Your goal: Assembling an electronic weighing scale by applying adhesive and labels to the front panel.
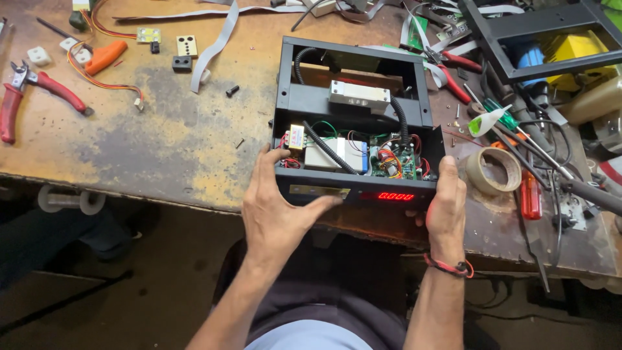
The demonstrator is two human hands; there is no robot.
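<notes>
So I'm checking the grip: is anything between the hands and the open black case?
Nothing visible: the left hand and right hand both rest directly on the open black case, at its front corners.

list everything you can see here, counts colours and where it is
open black metal case: 1, black, bench centre, circuit board and wiring inside
red digit display: 1, lit red, case front panel
pliers: 1, red handles, far left of bench
orange tool handle: 1, orange, upper left
grey ribbon cable: 1, grey, top centre
tape roll: 1, tan, right of case
red screwdriver: 1, red, right of tape roll
black frame: 1, black, top right
workbench: 1, worn brown
left hand: on case front, left side
right hand: grips case's right front corner, red cord on wrist
</notes>
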